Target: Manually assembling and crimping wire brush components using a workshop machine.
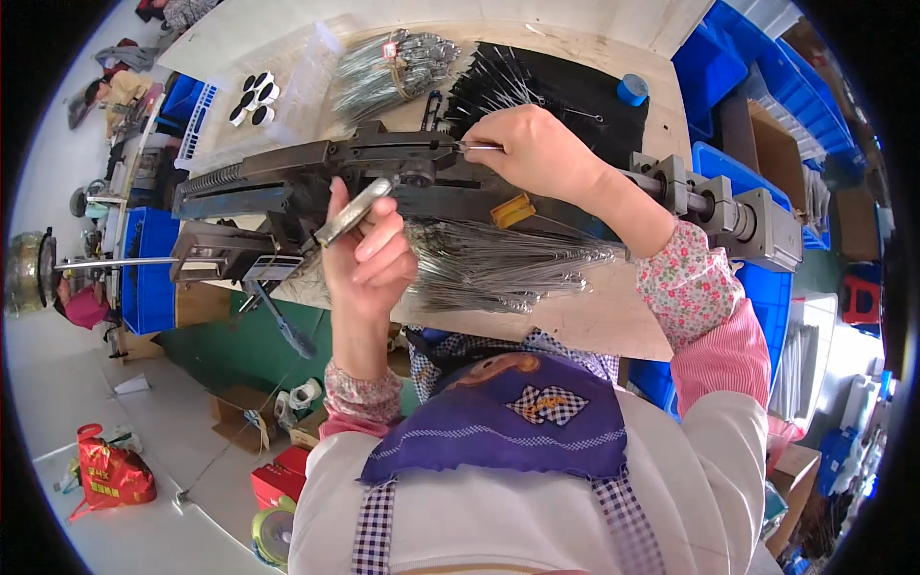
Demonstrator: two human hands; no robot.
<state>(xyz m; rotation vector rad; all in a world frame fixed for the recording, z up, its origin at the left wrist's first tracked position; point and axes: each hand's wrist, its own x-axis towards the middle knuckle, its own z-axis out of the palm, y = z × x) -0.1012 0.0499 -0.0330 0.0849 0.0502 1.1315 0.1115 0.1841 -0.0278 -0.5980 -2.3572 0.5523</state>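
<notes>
My left hand (pixel 369 254) is closed around the shiny metal lever handle (pixel 353 213) of a dark bench press machine (pixel 316 182). Fingers of my right hand (pixel 537 149) pinch a thin metal wire piece (pixel 479 147) and hold its end at the machine's top slot. A heap of bent silver wire pieces (pixel 489 268) lies on the wooden table (pixel 594 321) just under both hands. A bundle of silver wires (pixel 393 67) and a fan of black wires (pixel 508 81) lie at the far side of the table.
A blue tape roll (pixel 632 89) sits at the far right of the table. Black and white round parts (pixel 254 96) lie far left. Blue crates (pixel 738 57) stand to the right. Grey metal blocks (pixel 738 211) extend from the machine. Boxes and a red bag (pixel 110 474) lie on the floor.
</notes>
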